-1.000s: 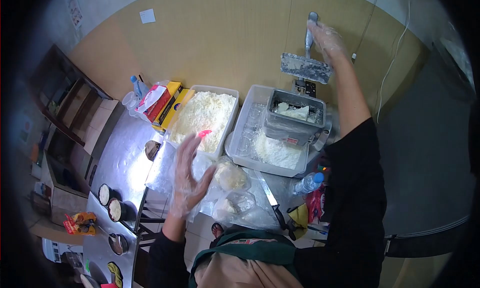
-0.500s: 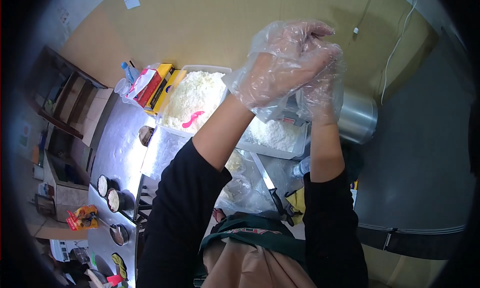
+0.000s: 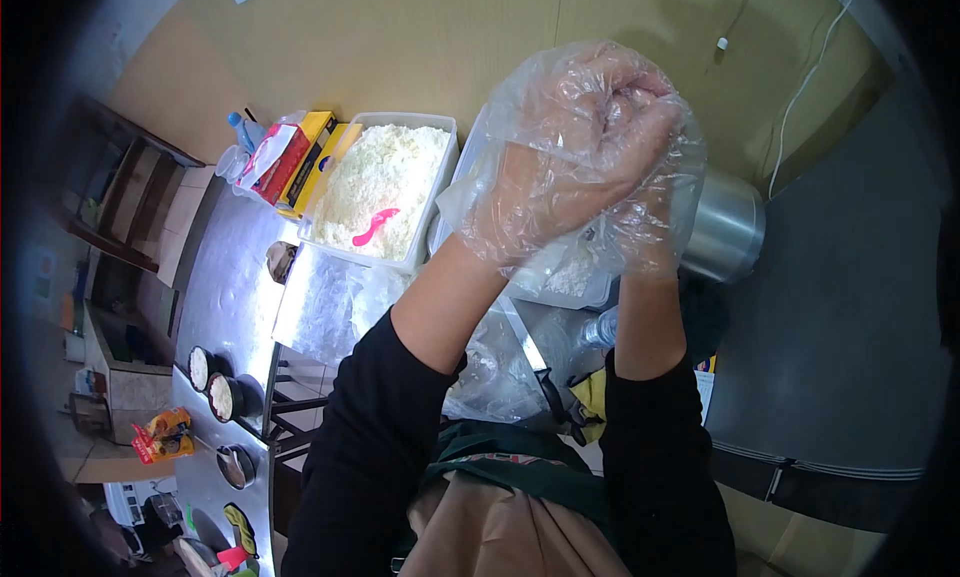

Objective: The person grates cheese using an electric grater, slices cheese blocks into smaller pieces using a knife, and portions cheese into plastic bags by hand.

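Both my hands are raised in front of the wall in loose clear plastic gloves. My left hand point(image 3: 560, 182) is cupped, its fingers curled and pressed against the other hand. Behind it, my right hand point(image 3: 650, 207) is closed too, partly covered by the left and by crinkled plastic. Whatever lies between the palms, if anything, is hidden. Below the hands a tub of white powder point(image 3: 568, 277) shows in part. A knife point(image 3: 530, 347) with a black handle lies on clear plastic sheeting point(image 3: 490, 372) nearer to me.
To the left stands a tub of crumbly white grated stuff point(image 3: 395, 167) with a pink scoop point(image 3: 376, 227) in it. Beside it are yellow and red boxes point(image 3: 300, 167). A metal pot point(image 3: 728, 222) stands at right. Round pans point(image 3: 226, 397) sit on the far-left table.
My hands have pressed closer together, and the left fingers have curled over more. The view has shifted slightly, showing more of the left tub.
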A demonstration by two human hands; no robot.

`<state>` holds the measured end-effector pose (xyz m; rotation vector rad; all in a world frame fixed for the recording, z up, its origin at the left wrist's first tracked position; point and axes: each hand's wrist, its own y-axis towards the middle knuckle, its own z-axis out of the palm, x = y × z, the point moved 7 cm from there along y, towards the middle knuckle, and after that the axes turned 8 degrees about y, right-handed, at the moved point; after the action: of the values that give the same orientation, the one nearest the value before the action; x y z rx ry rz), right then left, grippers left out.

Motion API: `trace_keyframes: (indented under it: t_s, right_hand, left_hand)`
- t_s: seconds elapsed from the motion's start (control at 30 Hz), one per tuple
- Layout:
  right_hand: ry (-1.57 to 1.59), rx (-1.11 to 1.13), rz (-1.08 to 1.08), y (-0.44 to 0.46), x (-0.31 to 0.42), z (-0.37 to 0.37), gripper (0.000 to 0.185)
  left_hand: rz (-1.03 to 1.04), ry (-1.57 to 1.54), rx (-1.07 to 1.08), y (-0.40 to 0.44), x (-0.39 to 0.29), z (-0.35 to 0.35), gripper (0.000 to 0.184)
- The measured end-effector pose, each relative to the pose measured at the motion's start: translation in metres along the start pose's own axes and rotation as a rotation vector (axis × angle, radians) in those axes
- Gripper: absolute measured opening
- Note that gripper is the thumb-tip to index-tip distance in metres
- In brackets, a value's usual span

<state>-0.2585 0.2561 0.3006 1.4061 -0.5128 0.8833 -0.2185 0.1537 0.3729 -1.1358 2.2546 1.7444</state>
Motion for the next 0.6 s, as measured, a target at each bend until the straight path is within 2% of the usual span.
trace_keyframes:
  t_s: [0.33,0.43,0.6]
  right_hand:
    - [-0.084,-0.05,-0.101,-0.02,-0.002,-0.006,0.044]
    - [-0.097,-0.062,-0.125,-0.025,-0.004,-0.006,0.045]
    - [-0.132,-0.078,-0.152,-0.035,-0.005,-0.006,0.045]
  left_hand:
    - [0.023,-0.012,-0.006,-0.014,0.001,0.001,0.021]
    - [-0.051,-0.11,0.002,-0.019,0.002,0.003,0.019]
    - [-0.012,-0.094,0.023,-0.024,-0.005,-0.001,0.015]
